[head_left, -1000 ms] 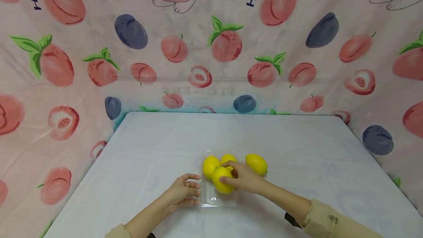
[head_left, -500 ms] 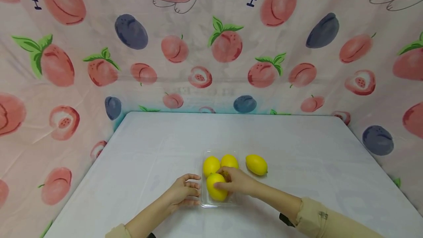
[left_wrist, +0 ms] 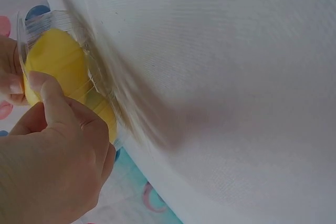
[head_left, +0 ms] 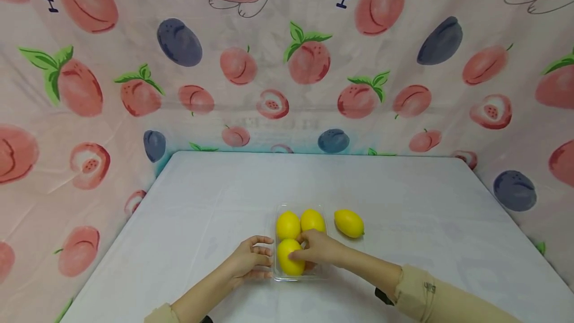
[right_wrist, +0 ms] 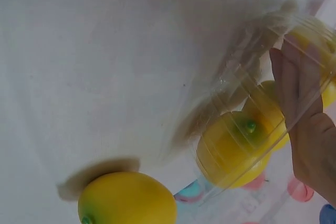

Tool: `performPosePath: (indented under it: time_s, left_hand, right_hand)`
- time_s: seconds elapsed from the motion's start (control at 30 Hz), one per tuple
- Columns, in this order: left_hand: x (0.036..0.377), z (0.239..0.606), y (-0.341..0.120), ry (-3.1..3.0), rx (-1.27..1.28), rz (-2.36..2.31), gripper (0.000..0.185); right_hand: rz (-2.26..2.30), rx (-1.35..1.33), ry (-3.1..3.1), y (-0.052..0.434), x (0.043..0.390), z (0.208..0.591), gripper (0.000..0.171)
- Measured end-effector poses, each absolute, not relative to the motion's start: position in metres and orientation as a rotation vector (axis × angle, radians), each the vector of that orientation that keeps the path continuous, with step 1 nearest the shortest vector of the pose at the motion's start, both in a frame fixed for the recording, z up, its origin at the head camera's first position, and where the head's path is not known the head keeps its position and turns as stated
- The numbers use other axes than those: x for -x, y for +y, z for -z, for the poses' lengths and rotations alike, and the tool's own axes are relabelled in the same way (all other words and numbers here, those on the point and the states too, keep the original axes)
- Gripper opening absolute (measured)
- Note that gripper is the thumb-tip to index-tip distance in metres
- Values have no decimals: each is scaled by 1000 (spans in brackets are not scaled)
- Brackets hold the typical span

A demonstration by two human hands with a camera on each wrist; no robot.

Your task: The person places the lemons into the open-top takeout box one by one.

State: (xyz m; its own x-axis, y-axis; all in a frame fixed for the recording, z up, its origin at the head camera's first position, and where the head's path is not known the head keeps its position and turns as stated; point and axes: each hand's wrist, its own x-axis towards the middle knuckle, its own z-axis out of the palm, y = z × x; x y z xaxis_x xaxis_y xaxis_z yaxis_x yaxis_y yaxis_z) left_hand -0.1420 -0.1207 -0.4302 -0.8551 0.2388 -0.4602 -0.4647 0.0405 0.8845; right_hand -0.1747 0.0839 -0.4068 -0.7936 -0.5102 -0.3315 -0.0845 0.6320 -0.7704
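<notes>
A clear plastic tray (head_left: 280,278) stands near the front middle of the table. My right hand (head_left: 320,248) grips a lemon (head_left: 288,259) in the tray's front left part, thumb on top and fingers reaching down its right side inside the wall. Behind it, two more lemons lie side by side, a left one (head_left: 287,225) and a right one (head_left: 313,219). My left hand (head_left: 248,261) rests at the tray's left wall with loosely bent fingers; in the left wrist view its index fingertip (left_wrist: 38,78) lies right at the rim.
One loose lemon (head_left: 349,223) lies on the white table (head_left: 215,188) just right of the tray, also large in the right wrist view. A fruit-print cloth (head_left: 278,64) hangs behind and beside the table.
My right hand has carried the lemon toward me and to the left, from over the rear lemons into the tray's front left. The left hand has stayed at the tray's left side.
</notes>
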Motion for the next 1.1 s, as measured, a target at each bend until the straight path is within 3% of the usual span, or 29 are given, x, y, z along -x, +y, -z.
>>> performPosePath:
  time_s: [1.1]
  left_hand:
    - [141, 428, -121, 1829, 246, -1848, 47]
  right_hand:
    - [887, 617, 2477, 91, 179, 399, 33]
